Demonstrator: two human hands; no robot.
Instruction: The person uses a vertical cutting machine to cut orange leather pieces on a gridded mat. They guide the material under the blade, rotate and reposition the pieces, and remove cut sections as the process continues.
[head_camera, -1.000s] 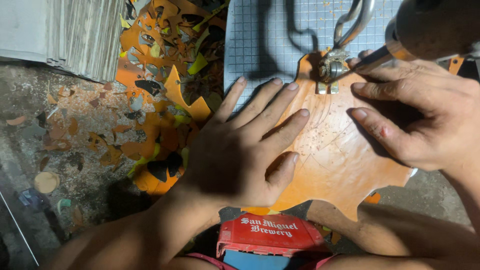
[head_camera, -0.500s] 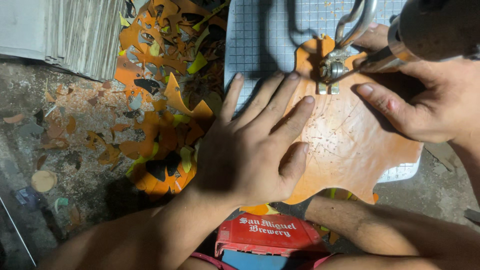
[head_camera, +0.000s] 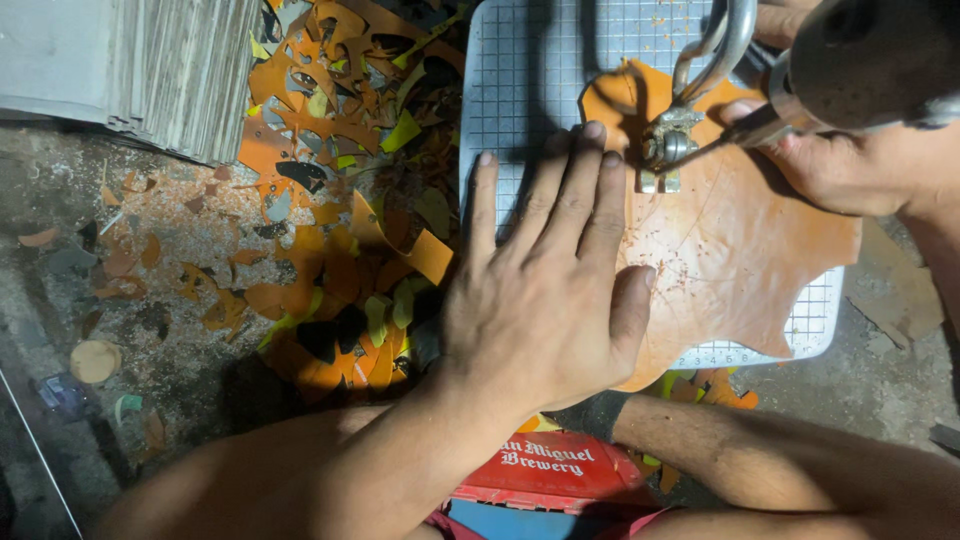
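An orange-brown leather piece (head_camera: 735, 250) lies on a pale gridded cutting mat (head_camera: 530, 70). My left hand (head_camera: 550, 290) presses flat on the leather's left part, fingers spread and pointing up. My right hand (head_camera: 850, 160) grips a metal tool with a round dark head (head_camera: 870, 60). The tool's tip and a small metal fitting (head_camera: 665, 150) rest on the leather near its top edge, just right of my left fingertips. A curved metal handle (head_camera: 715, 45) rises above the fitting.
A heap of orange, yellow and dark leather scraps (head_camera: 340, 200) covers the rough floor left of the mat. A stack of thin sheets (head_camera: 160, 70) stands at top left. A red crate (head_camera: 550, 475) sits below, between my forearms. A round cork-like disc (head_camera: 95, 360) lies at far left.
The leather and mat have shifted right and down in view as the camera came closer. My left hand slid up toward the fitting. My right hand drew back to the upper right.
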